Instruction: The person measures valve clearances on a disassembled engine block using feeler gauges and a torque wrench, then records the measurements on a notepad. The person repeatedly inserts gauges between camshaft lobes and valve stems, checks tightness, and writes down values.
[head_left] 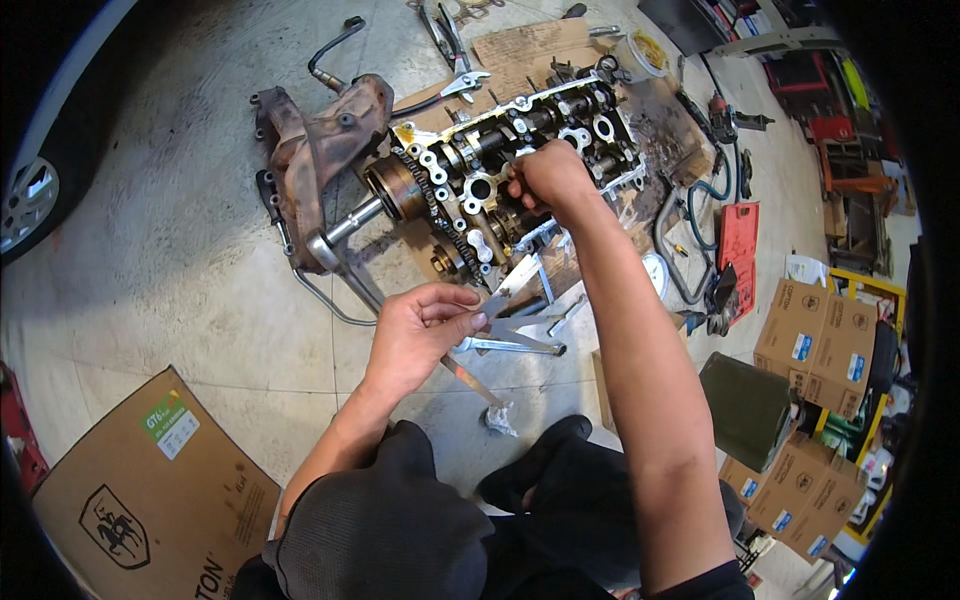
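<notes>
A cylinder head with exposed camshafts and a timing chain lies on the floor before me. My left hand is closed at its near side, pinching a feeler gauge whose thin metal blades fan out. Over the middle of the cylinder head, my right hand has its fingers curled down among the camshafts. Whatever sits between those fingertips is hidden. A long-handled ratchet with a socket reaches to the round cam sprocket at the head's left end. Crumpled white paper lies below the gauge.
A rusty exhaust manifold lies left of the head, with pliers behind. Wrenches lie near the gauge. To the right are a bent pipe, a red tool case and cardboard boxes. A large carton stands lower left.
</notes>
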